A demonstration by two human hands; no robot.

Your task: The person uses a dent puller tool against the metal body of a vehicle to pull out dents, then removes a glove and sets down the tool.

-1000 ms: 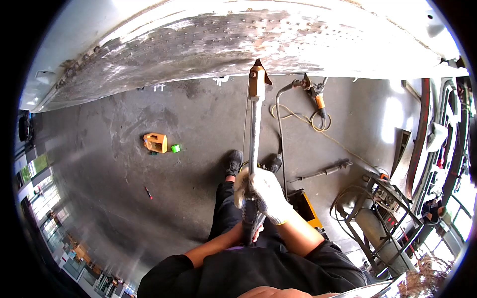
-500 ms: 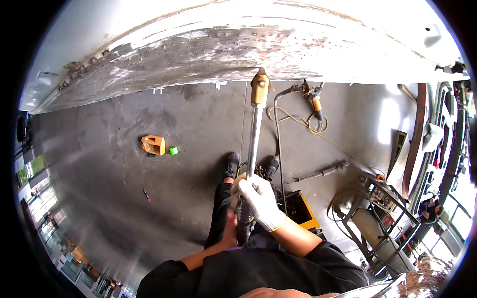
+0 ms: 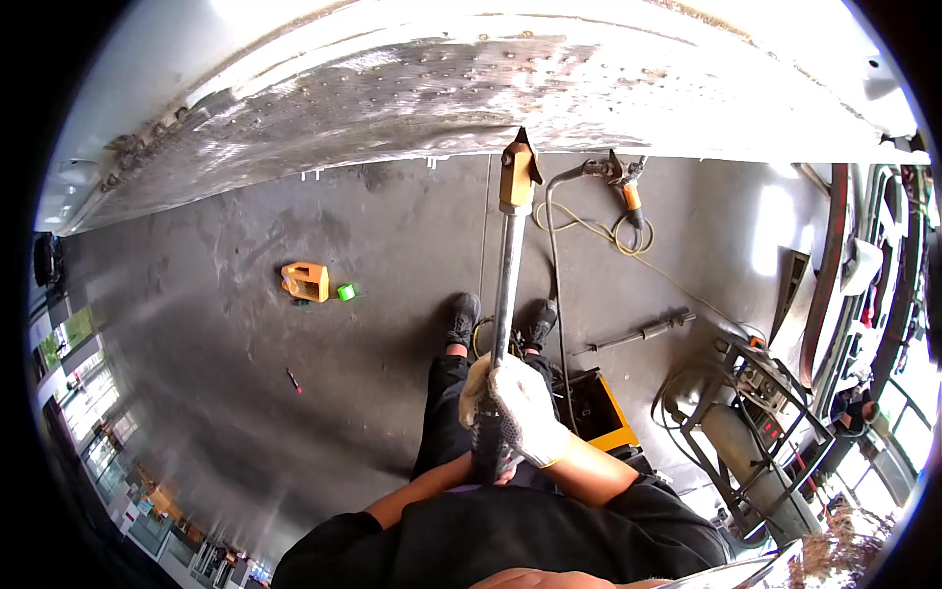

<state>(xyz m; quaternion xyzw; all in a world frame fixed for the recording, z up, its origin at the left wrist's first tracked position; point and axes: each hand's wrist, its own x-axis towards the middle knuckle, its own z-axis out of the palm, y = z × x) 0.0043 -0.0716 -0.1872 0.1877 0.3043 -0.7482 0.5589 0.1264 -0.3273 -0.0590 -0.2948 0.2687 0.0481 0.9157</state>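
Observation:
My right hand [image 3: 515, 407], in a white knitted glove, is closed round the metal shaft of a slide-hammer dent puller [image 3: 510, 270]. Its brass-coloured head and dark pointed tip are at the lower edge of a white vehicle panel [image 3: 392, 103]; whether the tip touches cannot be told. Bare metal with many small bumps covers the panel's middle. Below the right hand, my bare left hand [image 3: 505, 475] is closed at the tool's dark textured grip, most of its fingers hidden behind it.
On the floor lie a cut orange jug [image 3: 306, 282], a green cap [image 3: 345, 292], an orange grinder [image 3: 631, 201] with a yellow cord, and another long rod tool [image 3: 638, 335]. An open toolbox [image 3: 613, 412] stands by my legs. At right is a cart [image 3: 756, 442] with a gas cylinder.
My left hand has moved from beside the dark grip to its lower end, behind it. The puller's tip has shifted slightly right and up in view.

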